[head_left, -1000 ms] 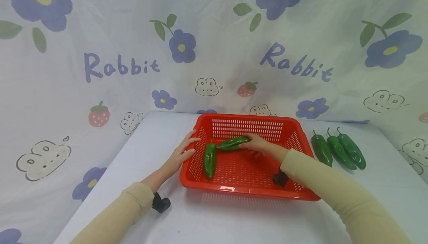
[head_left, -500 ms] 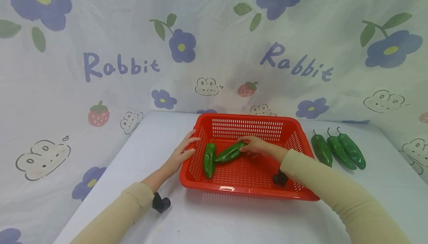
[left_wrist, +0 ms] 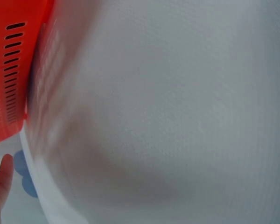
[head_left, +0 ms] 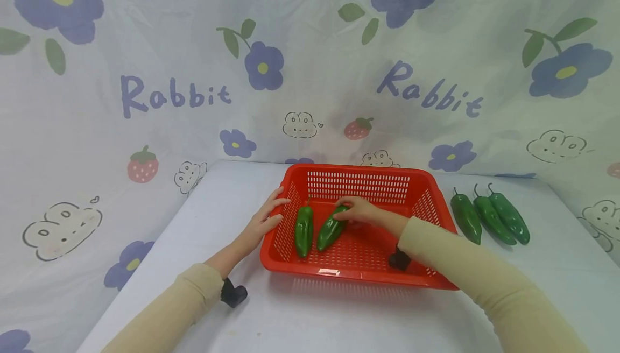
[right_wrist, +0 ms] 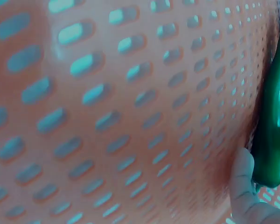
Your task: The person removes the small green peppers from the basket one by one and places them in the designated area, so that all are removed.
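Pinching a green chili pepper [head_left: 331, 233] inside the red basket [head_left: 378, 278], the right hand [head_left: 359, 211] swings it from crosswise towards parallel with a second pepper [head_left: 303, 233], nearly aligning the pair; the left hand [head_left: 261, 224] spreads over the basket's left rim. Behind the basket, the backdrop [head_left: 315, 35] twice reads "Rabbit".

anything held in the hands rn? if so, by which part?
The right hand holds one green pepper by its far end, inside the red basket. The left hand only touches the basket's left rim.
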Motion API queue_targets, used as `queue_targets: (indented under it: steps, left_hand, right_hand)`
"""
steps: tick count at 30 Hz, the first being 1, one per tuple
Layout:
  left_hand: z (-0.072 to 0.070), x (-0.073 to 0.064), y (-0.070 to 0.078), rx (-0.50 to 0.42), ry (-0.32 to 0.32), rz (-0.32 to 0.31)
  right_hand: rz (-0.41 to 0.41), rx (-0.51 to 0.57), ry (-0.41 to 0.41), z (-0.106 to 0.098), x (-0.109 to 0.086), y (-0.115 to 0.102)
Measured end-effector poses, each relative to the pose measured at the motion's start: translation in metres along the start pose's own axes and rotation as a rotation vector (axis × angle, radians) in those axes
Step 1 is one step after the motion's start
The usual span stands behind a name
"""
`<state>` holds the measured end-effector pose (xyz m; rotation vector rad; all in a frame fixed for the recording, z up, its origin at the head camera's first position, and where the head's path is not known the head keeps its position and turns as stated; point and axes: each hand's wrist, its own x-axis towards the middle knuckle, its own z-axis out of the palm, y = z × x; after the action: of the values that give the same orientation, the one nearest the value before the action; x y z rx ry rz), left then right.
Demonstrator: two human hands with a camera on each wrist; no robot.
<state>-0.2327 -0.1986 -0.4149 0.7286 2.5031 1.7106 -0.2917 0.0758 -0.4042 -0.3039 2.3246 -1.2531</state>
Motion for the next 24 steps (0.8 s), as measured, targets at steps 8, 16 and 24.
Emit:
queue_targets:
  steps: [8, 16, 24]
  left_hand:
    - [0.000, 0.001, 0.003, -0.012, -0.006, 0.000]
    - [0.000, 0.001, 0.000, -0.007, -0.001, 0.007]
    - [0.001, 0.001, 0.001, -0.023, -0.003, 0.010]
  right_hand:
    - [-0.062, 0.009, 0.040, 0.009, -0.001, -0.007]
    - [-0.136, 0.010, 0.029, 0.015, -0.001, -0.009]
    - [-0.179, -0.041, 0.062, 0.018, -0.002, -0.009]
